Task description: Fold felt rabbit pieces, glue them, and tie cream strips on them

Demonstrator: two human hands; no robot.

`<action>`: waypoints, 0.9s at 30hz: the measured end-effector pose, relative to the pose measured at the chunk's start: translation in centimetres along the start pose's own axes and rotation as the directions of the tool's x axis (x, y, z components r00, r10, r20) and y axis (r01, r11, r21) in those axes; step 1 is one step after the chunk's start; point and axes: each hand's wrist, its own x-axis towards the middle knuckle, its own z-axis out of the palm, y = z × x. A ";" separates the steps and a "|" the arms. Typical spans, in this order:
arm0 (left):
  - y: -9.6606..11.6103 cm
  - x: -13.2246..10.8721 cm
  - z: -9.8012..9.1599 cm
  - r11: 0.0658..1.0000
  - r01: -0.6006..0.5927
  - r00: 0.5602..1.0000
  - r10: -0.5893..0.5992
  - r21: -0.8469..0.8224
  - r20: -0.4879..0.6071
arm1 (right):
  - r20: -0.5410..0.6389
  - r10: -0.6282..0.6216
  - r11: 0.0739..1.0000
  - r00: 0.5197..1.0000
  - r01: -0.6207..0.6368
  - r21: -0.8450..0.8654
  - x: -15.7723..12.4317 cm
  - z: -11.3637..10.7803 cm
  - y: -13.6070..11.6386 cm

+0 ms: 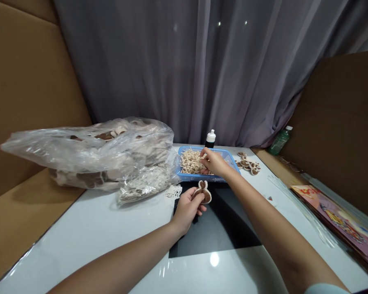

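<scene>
My left hand (187, 208) grips a small brown felt cut-out (205, 194) with a white edge and two rounded ears, held above a black mat (221, 228). Over a blue plastic basket (187, 177), my right hand (214, 161) has its fingers bent together at a heap of cream twig-like pieces (188, 161). Whatever lies between those fingertips is too small to make out. Just right of the basket lie several brown-and-white felt shapes (248, 165) in a loose cluster.
A large clear plastic bag (110, 163) of brown and white pieces fills the left side. Behind the basket stands a dark bottle with a white cap (210, 139). Cardboard panels (340, 122) flank the table. A green bottle (280, 141) and a printed booklet (340, 220) lie right.
</scene>
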 end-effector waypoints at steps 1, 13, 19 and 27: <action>0.0 0.0 0.0 1.000 0.002 1.000 -0.002 -0.001 -0.001 | -0.005 -0.006 1.000 1.000 0.006 -0.001 0.0 0.0 0.0; 0.2 -0.1 0.1 1.000 0.020 1.000 -0.020 -0.017 0.002 | 0.016 -0.032 0.992 0.999 0.030 0.121 0.0 -0.3 -0.2; 0.1 -0.1 0.0 1.000 0.019 1.000 -0.019 -0.018 0.007 | -0.091 -0.004 0.988 0.996 0.018 0.151 0.3 -0.5 -0.1; -0.1 0.1 0.0 0.998 0.012 0.999 -0.015 -0.060 -0.037 | -0.273 0.059 0.943 0.960 0.037 0.332 -2.7 -0.6 -1.5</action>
